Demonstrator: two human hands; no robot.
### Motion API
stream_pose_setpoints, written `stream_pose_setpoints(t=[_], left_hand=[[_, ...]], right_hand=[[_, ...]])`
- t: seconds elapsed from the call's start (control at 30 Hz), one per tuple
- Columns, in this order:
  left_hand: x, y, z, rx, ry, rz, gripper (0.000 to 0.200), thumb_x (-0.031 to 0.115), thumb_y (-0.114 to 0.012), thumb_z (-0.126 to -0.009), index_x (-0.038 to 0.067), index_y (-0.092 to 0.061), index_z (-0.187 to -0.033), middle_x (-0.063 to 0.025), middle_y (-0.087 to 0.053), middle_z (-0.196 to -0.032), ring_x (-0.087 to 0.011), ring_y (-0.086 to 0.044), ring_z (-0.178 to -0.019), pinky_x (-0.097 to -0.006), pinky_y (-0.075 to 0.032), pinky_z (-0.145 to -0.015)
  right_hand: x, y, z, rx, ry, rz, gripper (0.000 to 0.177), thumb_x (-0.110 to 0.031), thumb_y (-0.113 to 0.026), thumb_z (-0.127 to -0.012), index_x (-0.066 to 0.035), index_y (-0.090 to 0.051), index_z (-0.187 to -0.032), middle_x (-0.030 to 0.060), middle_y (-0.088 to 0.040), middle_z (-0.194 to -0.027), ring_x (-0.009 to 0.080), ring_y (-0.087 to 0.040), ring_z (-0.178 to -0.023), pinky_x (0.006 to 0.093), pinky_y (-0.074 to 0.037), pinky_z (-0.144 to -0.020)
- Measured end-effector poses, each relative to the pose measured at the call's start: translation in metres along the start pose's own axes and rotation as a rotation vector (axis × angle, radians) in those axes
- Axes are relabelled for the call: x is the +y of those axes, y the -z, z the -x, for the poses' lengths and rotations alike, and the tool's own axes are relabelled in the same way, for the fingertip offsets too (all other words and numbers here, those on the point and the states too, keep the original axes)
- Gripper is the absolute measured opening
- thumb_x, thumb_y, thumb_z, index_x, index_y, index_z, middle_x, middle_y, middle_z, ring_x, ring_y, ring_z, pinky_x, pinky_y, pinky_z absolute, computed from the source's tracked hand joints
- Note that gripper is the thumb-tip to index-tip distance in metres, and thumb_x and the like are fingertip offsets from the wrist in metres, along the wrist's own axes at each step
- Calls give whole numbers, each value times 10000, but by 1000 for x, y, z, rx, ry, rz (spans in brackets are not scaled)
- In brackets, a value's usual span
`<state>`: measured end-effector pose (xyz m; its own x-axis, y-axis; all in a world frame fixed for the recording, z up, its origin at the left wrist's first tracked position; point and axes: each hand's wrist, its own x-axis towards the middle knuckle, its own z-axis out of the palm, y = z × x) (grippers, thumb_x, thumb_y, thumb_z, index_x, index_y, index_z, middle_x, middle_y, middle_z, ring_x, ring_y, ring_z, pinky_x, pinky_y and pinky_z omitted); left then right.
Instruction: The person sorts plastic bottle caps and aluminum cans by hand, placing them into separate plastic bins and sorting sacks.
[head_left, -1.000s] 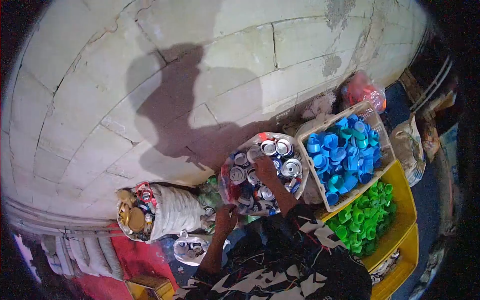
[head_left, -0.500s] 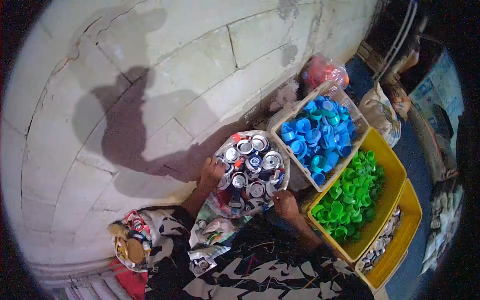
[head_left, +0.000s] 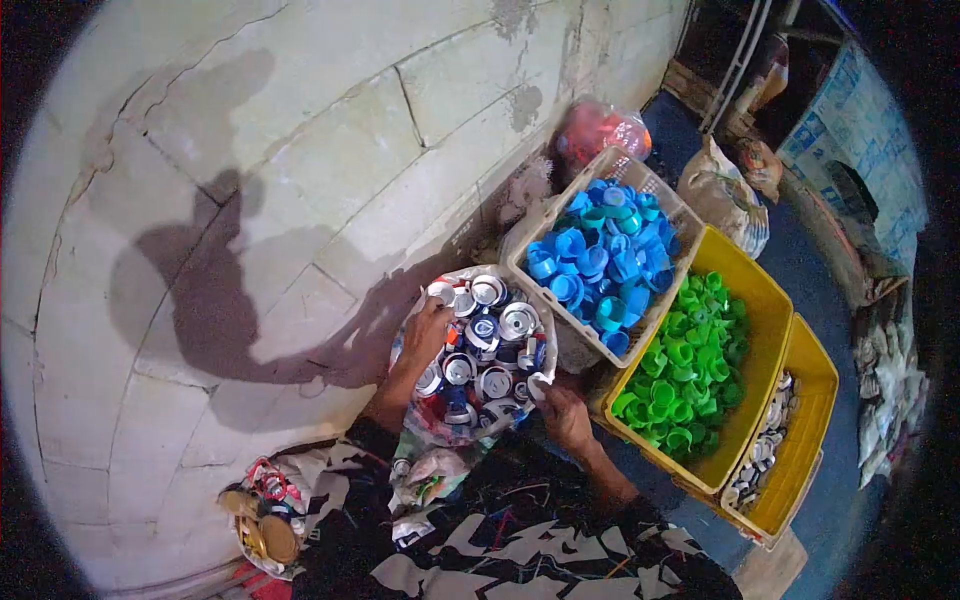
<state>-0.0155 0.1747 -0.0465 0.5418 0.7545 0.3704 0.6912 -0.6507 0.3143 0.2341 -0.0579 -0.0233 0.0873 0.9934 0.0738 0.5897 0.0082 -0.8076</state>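
A plastic bag (head_left: 549,345) full of white, silver and dark blue bottle caps (head_left: 482,333) stands against my body. My left hand (head_left: 430,330) reaches over its left side, fingers curled at a white cap (head_left: 440,292) near the far rim. My right hand (head_left: 565,412) is closed at the bag's right edge, beside a pale round cap (head_left: 539,387); the fingers partly hide what they pinch. Below the bag's opening, a crumpled printed plastic piece (head_left: 432,475) hangs at my lap.
To the right stand a pale crate (head_left: 522,228) of blue caps, a yellow crate (head_left: 775,295) of green caps and another yellow crate (head_left: 815,400) of white caps. A bag of gold lids (head_left: 278,540) sits lower left. A block wall (head_left: 330,150) rises ahead; sacks (head_left: 722,195) lie beyond.
My left hand has moved from the bag's left rim up and inward to a white cap. My right hand stays at the right edge. The whole view has shifted somewhat.
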Motion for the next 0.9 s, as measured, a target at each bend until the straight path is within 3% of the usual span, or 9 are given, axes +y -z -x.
stream_pose_setpoints(t=[0.03, 0.1, 0.27, 0.4, 0.5, 0.53, 0.67, 0.83, 0.9], left_hand=[[1, -6, -4, 5, 1, -34, 172, 28, -570, -775, 99, -695, -868, -104, -624, -1006, -336, -653, -793, -429, -537, -685], [-6, -32, -8, 45, 2, -23, 187, 18, -579, -760, 99, -696, -880, -102, -637, -988, -328, -656, -783, -421, -537, -683], [-7, -67, -9, 48, 40, -86, 175, 95, -650, -693, 50, -693, -857, -115, -647, -990, -346, -639, -841, -450, -517, -760], [-7, -60, -7, -32, 81, 23, 150, 107, -650, -699, 29, -683, -823, -141, -640, -970, -343, -592, -931, -450, -482, -824], [-5, -48, -6, -68, 147, 62, 97, 72, -637, -737, 33, -677, -816, -147, -635, -949, -347, -584, -927, -438, -467, -836], [1, -40, -6, -50, 166, 73, 85, 64, -635, -745, 33, -675, -813, -146, -633, -942, -349, -583, -925, -435, -465, -839], [33, -9, 5, 351, 150, 248, 115, 86, -677, -756, 24, -683, -853, -150, -607, -893, -346, -573, -860, -434, -456, -802], [85, 5, 27, 339, 498, 959, 128, 147, -688, -868, 22, -667, -884, -6, -581, -879, -89, -514, -788, -251, -413, -737], [105, 6, 36, 246, 633, 1235, 107, 131, -686, -863, 27, -665, -877, 4, -575, -868, -88, -510, -785, -252, -409, -730]], right_hand=[[1, 2, 0, -32, 11, 73, 367, -37, -625, -777, -67, -620, -1143, 172, -646, -940, 342, -626, -906, 412, -507, -786], [5, 4, 2, -97, 31, 218, 383, -18, -616, -769, -87, -624, -1145, 164, -628, -926, 336, -626, -881, 404, -514, -768], [4, 11, 15, 13, 59, 206, 429, 31, -566, -741, -114, -634, -1138, 141, -592, -987, 337, -627, -846, 412, -527, -724], [0, 16, 19, 53, 29, 280, 424, 50, -547, -718, -108, -655, -1097, 145, -587, -1024, 335, -635, -846, 418, -536, -714], [7, 13, 23, 89, 55, 297, 374, -90, -600, -758, -148, -646, -1124, 115, -589, -1033, 330, -636, -841, 440, -526, -670], [11, 11, 24, 92, 53, 311, 391, -79, -605, -739, -144, -644, -1122, 115, -584, -1046, 331, -635, -846, 441, -528, -670], [8, 10, 31, 93, 40, 280, 430, -44, -615, -683, -126, -637, -1105, 120, -559, -1102, 339, -631, -864, 444, -533, -677], [2, 9, 39, 177, 11, 321, 417, -46, -611, -694, -110, -618, -1106, 140, -534, -1160, 349, -618, -900, 435, -532, -718], [-5, 14, 40, 222, 26, 365, 382, -49, -588, -751, -94, -597, -1130, 150, -536, -1161, 347, -610, -924, 411, -529, -754]])
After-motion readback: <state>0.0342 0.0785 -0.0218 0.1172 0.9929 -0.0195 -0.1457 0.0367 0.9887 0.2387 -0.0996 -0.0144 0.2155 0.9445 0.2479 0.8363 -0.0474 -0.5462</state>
